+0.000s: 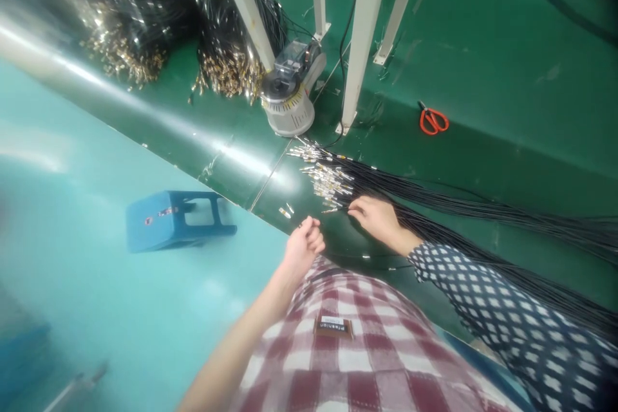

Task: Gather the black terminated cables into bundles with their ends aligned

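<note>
My right hand (376, 217) pinches a thin black cable just behind its metal end (332, 210), at the near side of a cable bundle (434, 196). Many silvery connectors (331, 183) lie massed at that bundle's left end. Close to the table's front edge is my left hand (305, 241), its fingers curled closed; whatever lies between them is too small to make out. Just beyond it rest a few loose connector pieces (286, 211) on the green table surface (251, 167).
A round grey tape dispenser (288, 106) stands beside white metal legs (360, 45). Red-handled scissors (433, 121) lie at the right. Cable bundles with brass-coloured ends (229, 71) fill the back left. A blue plastic stool (157, 222) is on the floor at left.
</note>
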`<control>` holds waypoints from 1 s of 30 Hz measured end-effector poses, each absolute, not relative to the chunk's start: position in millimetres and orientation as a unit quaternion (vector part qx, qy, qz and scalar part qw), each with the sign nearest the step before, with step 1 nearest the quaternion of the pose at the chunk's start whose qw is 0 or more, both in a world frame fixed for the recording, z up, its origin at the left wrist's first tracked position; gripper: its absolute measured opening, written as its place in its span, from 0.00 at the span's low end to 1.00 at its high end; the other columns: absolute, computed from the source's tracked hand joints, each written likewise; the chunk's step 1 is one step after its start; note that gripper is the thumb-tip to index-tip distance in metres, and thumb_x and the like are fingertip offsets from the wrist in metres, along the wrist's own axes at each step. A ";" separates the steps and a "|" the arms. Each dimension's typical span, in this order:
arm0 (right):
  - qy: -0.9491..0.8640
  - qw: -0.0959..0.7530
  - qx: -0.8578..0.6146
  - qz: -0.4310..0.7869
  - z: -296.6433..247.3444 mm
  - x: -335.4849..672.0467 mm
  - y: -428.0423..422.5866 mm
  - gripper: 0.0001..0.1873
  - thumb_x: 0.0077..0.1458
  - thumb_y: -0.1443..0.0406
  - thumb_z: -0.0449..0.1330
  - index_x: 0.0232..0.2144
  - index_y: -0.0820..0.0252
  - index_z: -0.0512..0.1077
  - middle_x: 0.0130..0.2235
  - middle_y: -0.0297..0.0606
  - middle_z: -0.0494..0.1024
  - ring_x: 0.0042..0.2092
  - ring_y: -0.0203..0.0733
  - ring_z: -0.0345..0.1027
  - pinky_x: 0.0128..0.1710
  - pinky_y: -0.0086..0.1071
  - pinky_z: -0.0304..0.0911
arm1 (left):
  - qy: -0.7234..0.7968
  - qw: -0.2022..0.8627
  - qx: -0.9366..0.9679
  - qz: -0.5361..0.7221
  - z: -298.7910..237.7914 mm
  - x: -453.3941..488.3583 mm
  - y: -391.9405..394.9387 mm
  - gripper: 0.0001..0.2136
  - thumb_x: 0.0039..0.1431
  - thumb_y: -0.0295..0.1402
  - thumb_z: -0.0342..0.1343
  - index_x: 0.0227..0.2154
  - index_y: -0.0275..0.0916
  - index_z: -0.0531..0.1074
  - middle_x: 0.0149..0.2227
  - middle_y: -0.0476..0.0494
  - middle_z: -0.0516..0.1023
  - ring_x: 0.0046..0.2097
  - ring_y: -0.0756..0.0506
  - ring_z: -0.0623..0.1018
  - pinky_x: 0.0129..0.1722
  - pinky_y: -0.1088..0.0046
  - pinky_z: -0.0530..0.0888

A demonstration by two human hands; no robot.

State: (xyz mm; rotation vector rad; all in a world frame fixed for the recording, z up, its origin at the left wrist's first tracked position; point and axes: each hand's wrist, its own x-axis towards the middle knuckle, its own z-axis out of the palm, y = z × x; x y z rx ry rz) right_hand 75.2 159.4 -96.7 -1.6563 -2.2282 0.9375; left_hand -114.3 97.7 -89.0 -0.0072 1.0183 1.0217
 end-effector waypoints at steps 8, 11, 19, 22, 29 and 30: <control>-0.457 0.239 -0.534 0.670 -63.6 34.3 120.1 0.14 0.55 0.58 0.58 0.27 0.64 0.73 0.27 0.36 0.77 0.23 0.30 0.63 0.23 0.26 0.58 | 0.457 0.787 0.065 0.410 -72.2 -88.2 100.3 0.22 0.51 0.46 0.61 0.43 0.34 0.73 0.19 0.58 0.54 0.16 0.58 0.51 0.16 0.81 0.47; -0.546 0.179 -0.535 0.620 -72.1 36.8 117.1 0.12 0.59 0.62 0.55 0.32 0.64 0.75 0.29 0.37 0.78 0.25 0.31 0.67 0.25 0.26 0.62 | 0.485 0.774 0.064 0.403 -76.5 -92.8 94.2 0.22 0.50 0.44 0.62 0.44 0.34 0.75 0.19 0.57 0.56 0.17 0.58 0.53 0.16 0.81 0.49; -0.669 0.129 -0.596 0.424 -108.9 68.1 155.2 0.05 0.52 0.72 0.60 0.31 0.59 0.75 0.46 0.44 0.74 0.50 0.48 0.65 0.43 0.35 0.62 | 0.490 0.725 -0.006 0.483 -91.4 -99.9 79.5 0.20 0.53 0.47 0.59 0.19 0.35 0.64 0.22 0.48 0.67 0.28 0.50 0.71 0.30 0.72 0.70; -0.686 0.112 -0.590 0.412 -105.6 64.0 160.1 0.05 0.55 0.69 0.58 0.28 0.59 0.73 0.42 0.44 0.76 0.49 0.48 0.65 0.44 0.36 0.60 | 0.459 0.731 -0.020 0.504 -87.6 -97.8 79.5 0.20 0.54 0.47 0.58 0.20 0.37 0.60 0.16 0.57 0.53 0.19 0.54 0.60 0.23 0.75 0.65; -0.623 0.094 -0.543 0.555 -67.7 63.7 125.8 0.06 0.57 0.63 0.55 0.31 0.60 0.70 0.25 0.33 0.79 0.28 0.36 0.71 0.31 0.28 0.64 | 0.484 0.702 0.038 0.521 -78.9 -93.8 89.1 0.17 0.50 0.42 0.64 0.36 0.35 0.70 0.15 0.61 0.48 0.17 0.57 0.49 0.17 0.79 0.49; -0.603 0.096 -0.536 0.583 -63.7 62.3 121.5 0.06 0.57 0.63 0.55 0.31 0.60 0.69 0.25 0.34 0.79 0.27 0.36 0.71 0.30 0.28 0.63 | 0.492 0.699 0.049 0.516 -78.1 -92.9 90.9 0.17 0.49 0.42 0.64 0.36 0.34 0.71 0.14 0.61 0.48 0.16 0.57 0.48 0.17 0.79 0.49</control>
